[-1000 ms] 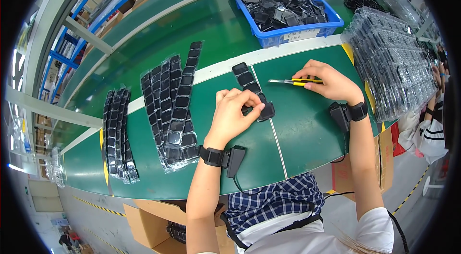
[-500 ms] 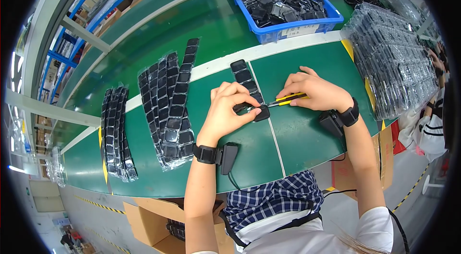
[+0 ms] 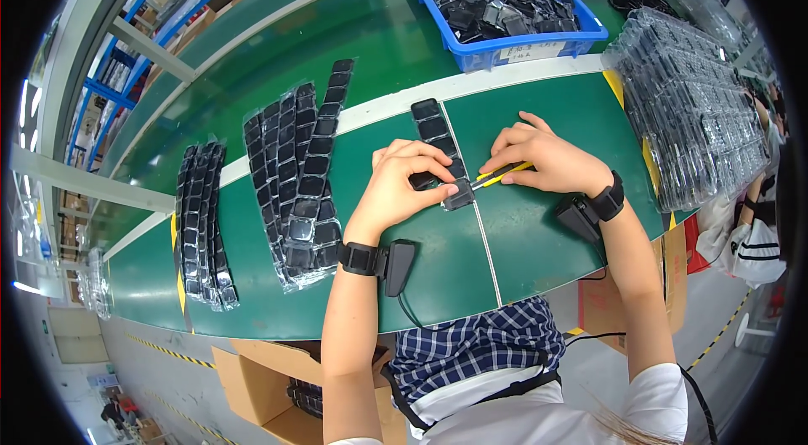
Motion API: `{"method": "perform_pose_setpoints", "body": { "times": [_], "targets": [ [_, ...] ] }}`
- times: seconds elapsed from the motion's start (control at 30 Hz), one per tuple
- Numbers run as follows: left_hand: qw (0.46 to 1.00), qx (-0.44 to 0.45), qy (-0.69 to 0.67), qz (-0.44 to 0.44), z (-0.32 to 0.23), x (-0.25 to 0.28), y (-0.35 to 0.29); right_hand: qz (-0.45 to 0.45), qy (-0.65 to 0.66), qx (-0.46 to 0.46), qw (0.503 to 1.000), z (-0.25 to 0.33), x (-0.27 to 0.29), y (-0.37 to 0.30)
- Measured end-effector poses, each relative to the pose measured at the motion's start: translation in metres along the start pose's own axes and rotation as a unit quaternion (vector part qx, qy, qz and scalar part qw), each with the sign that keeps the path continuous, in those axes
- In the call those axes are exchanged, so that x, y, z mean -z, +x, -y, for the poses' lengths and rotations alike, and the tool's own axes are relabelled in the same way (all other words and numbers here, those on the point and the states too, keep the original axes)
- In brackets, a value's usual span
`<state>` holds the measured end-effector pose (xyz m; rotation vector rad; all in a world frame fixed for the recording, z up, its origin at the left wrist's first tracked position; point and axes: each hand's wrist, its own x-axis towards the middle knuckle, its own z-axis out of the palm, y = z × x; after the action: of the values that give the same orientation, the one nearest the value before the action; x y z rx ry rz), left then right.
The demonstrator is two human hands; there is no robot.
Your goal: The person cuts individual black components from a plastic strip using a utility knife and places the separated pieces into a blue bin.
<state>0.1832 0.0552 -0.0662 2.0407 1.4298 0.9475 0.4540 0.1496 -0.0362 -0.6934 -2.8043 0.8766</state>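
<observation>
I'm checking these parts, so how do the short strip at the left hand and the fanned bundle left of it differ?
Count: the short strip looks like one narrow row; the fanned bundle has several overlapping rows.
Length: the short strip is plainly shorter than the fanned bundle.
Handling: the left hand holds the short strip's near end; neither hand touches the fanned bundle.
Shared: both have dark, rounded-square pieces in rows.

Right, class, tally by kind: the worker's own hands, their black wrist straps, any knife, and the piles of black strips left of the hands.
Left hand and right hand: 2
Wrist straps: 2
Yellow-black knife: 1
Strip piles: 2
Total: 7
</observation>
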Motion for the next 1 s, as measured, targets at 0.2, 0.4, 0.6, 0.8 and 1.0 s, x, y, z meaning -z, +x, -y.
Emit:
{"method": "perform_pose_setpoints", "body": {
  "times": [0.2,0.4,0.6,0.8,1.0],
  "targets": [
    [1.0,0.015,-0.004,-0.001,-0.001,0.0,0.0,0.002,0.02,-0.009,1.0,-0.009,0.006,-0.004],
    [1.0,0.013,-0.005,0.003,-0.001,0.003,-0.003,0.008,0.084,-0.071,0.994,-0.001,0.019,-0.005],
    [1.0,0.008,-0.002,0.007,-0.002,0.002,-0.002,-0.098,0.064,-0.035,0.993,-0.017,0.024,-0.014],
    [0.999,0.008,-0.036,0.003,0.005,0.001,-0.003,-0.118,0.033,-0.047,0.991,-0.017,0.025,-0.01],
    [0.997,0.031,-0.077,0.002,0.003,-0.001,-0.001,-0.113,0.07,-0.041,0.99,-0.02,0.025,-0.01]
  ]
}}
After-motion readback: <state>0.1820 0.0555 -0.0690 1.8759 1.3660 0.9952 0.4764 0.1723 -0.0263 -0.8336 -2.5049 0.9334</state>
